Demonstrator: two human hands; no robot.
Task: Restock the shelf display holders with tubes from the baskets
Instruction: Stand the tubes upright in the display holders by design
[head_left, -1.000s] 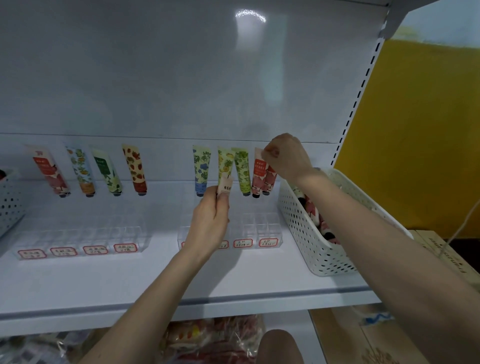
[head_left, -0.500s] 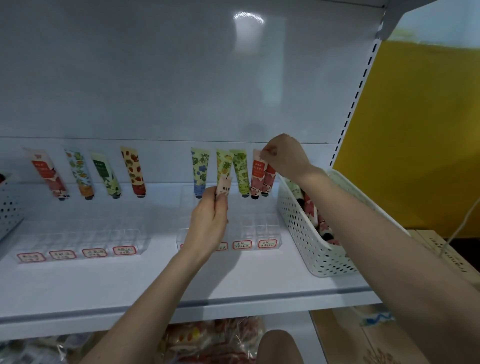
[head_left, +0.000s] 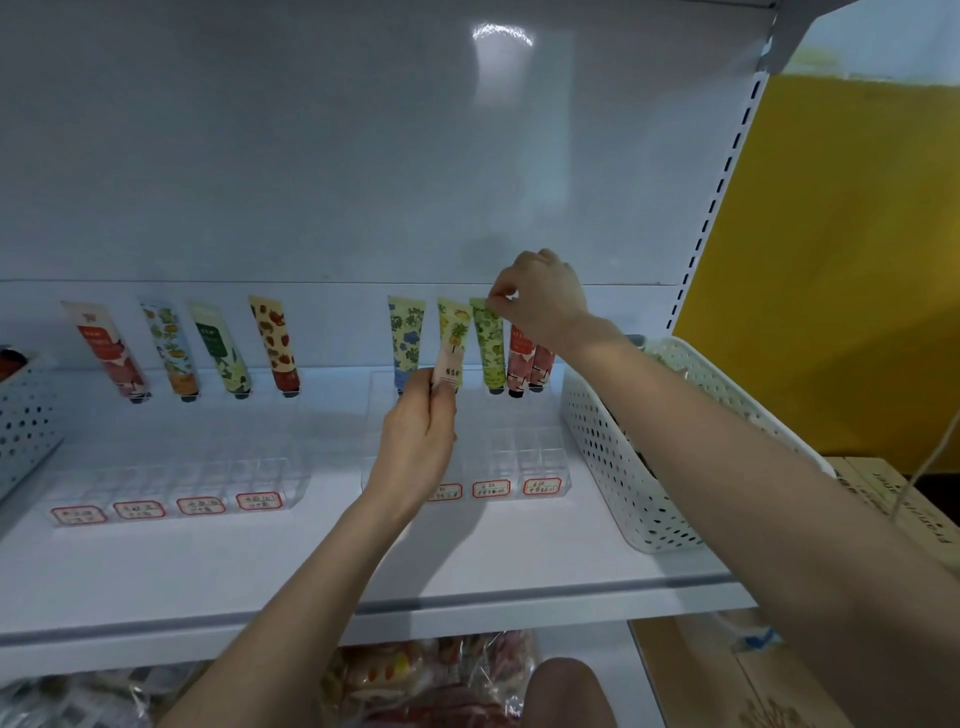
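Observation:
My left hand (head_left: 418, 441) grips a pale pink tube (head_left: 448, 366) upright in front of the right clear holder (head_left: 519, 460). Standing at the back of that holder are a blue floral tube (head_left: 405, 338), a yellow pineapple tube (head_left: 455, 319), a green tube (head_left: 488, 345) and two pink-red tubes (head_left: 521, 364). My right hand (head_left: 543, 301) pinches the top edge of the green tube. Four more tubes stand at the back of the left clear holder (head_left: 182, 486). The right white basket (head_left: 618, 467) holds more tubes, mostly hidden by my right arm.
A second perforated basket (head_left: 26, 421) sits at the shelf's left edge. Red-bordered labels (head_left: 491, 488) line the holders' fronts. Cardboard boxes (head_left: 883, 499) stand right of the shelf, and wrapped packets (head_left: 447, 680) lie on the shelf below.
My right hand's fingers have shifted left from the top of the pink-red tubes to the top of the green tube. My left hand has held the pale pink tube nearly still.

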